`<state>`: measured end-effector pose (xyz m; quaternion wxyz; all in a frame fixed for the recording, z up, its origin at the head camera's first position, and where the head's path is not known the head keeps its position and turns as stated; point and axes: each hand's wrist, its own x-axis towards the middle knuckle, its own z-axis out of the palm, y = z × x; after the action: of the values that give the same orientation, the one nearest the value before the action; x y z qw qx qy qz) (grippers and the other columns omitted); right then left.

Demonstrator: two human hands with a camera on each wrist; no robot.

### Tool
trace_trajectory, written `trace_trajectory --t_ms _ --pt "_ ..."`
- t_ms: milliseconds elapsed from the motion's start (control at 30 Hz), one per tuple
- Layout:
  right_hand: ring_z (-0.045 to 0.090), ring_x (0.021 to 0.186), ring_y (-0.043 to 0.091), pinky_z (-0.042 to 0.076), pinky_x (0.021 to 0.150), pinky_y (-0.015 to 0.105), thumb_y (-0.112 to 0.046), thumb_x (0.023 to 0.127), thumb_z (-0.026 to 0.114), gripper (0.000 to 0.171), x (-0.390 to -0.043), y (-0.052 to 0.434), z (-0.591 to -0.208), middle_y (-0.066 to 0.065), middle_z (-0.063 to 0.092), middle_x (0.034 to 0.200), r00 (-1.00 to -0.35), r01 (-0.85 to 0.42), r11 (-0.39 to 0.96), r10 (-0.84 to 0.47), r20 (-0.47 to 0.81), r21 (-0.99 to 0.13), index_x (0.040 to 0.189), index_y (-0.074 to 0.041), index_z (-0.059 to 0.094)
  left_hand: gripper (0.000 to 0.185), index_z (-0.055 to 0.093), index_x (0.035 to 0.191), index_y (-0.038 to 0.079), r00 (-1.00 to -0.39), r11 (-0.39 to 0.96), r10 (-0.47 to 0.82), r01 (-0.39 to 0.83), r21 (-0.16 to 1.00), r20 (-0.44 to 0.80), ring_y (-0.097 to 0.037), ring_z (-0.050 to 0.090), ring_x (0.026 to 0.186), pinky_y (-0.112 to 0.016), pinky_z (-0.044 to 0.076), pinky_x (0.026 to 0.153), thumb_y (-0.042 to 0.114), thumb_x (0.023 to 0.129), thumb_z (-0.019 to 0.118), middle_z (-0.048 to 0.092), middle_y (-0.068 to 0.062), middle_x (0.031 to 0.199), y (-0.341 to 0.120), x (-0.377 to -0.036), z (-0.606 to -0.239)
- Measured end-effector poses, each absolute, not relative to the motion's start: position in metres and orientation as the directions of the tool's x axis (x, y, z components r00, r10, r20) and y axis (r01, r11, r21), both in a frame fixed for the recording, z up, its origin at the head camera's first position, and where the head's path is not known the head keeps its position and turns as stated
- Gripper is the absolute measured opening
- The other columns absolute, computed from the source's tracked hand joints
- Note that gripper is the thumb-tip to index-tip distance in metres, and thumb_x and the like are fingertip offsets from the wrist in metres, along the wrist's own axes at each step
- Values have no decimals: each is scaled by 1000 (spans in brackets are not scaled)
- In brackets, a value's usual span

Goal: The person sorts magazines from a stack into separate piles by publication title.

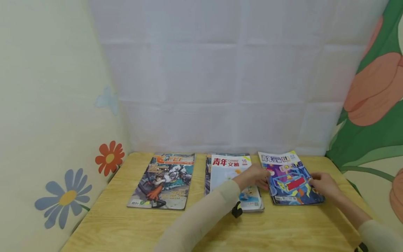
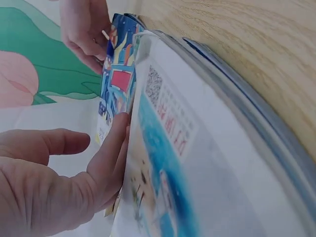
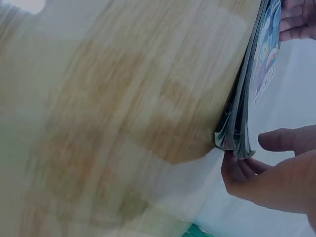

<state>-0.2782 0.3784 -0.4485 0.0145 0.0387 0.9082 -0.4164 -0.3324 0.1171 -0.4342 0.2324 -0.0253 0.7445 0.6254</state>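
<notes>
Flanking a blue-and-purple, paper-covered magazine stack (image 1: 292,180) with two bare hands, a person works at the head view's 4 o'clock, on a yellow wood-grain tabletop (image 1: 283,229).

Left hand (image 1: 253,175): at the stack's 9 o'clock edge. Grip apart; thumb standing off, fingers fairly straight, reaching between this stack and its neighbour. Exact contact hard to tell.

Right hand (image 1: 325,187): at the stack's 3 o'clock edge. Right wrist view: fingertips bent against the layered page ends, thumb clear of the cover. Grip apart, not clamped.

Neighbour at 5 o'clock: white-covered paper magazine pile with red lettering (image 1: 221,180), partly under the left forearm's cream fabric sleeve (image 1: 195,218); a darker cover shows beyond its 9 o'clock edge.

At 7 o'clock: grey, teal and orange illustrated magazine (image 1: 165,183), lying flat, well apart from both hands.

Creased white cloth backdrop (image 1: 220,73) at 12 o'clock.
</notes>
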Motion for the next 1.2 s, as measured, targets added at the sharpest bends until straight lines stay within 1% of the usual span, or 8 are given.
trace_trajectory --t_ms 167,300,500,567,767,1000,1067,1200 --pt "63 74 24 54 59 36 -9 100 49 53 -270 370 -440 33 61 101 -999 38 721 40 -14 -692 133 30 37 19 64 106 -11 -870 281 311 -301 911 -383 -41 71 82 -47 60 75 2 93 68 67 -24 87 110 -334 -431" --pt "62 68 25 53 57 38 -13 101 50 55 -267 361 -433 27 62 91 -999 35 760 29 -20 -649 134 29 38 31 62 122 -8 -855 319 389 -224 921 -343 -35 70 87 -45 60 79 7 96 68 68 -19 93 98 -333 -431" --pt "60 103 51 54 79 56 -15 101 54 48 -265 344 -428 42 55 122 -998 -63 810 -40 53 -583 130 23 50 38 60 130 -3 -832 282 500 -107 953 -242 -27 71 88 -42 59 81 15 98 67 70 -10 98 73 -328 -424" --pt "58 107 53 52 83 60 -16 101 56 45 -264 338 -427 41 56 123 -994 -107 816 -70 87 -568 126 21 55 35 61 128 -1 -828 262 515 -92 961 -220 -25 72 87 -41 59 81 16 98 68 70 -8 99 65 -323 -420" --pt "65 95 37 56 77 50 -20 103 58 43 -257 319 -425 29 65 109 -988 -153 795 -130 82 -587 124 18 59 37 63 129 4 -846 243 510 -31 969 -155 -23 71 87 -39 59 82 16 95 71 69 -6 99 42 -306 -412" --pt "65 75 44 57 57 47 -23 104 57 46 -255 293 -425 29 65 116 -987 -142 728 -151 45 -670 135 11 56 33 64 130 5 -889 249 452 50 967 -71 -23 71 89 -42 57 85 21 101 65 70 -5 101 11 -292 -419" --pt "66 80 45 58 61 48 -22 104 59 45 -256 285 -425 28 65 117 -988 -135 717 -145 44 -684 135 10 56 33 64 130 6 -896 252 440 67 965 -52 -23 70 91 -43 57 86 21 101 65 70 -4 102 1 -288 -422" --pt "63 107 42 55 85 52 -18 101 62 39 -259 271 -429 27 64 120 -981 -192 725 -161 109 -661 128 10 61 35 63 130 7 -911 275 412 88 957 -35 -23 69 93 -43 56 86 26 101 65 68 -1 104 -19 -282 -427"
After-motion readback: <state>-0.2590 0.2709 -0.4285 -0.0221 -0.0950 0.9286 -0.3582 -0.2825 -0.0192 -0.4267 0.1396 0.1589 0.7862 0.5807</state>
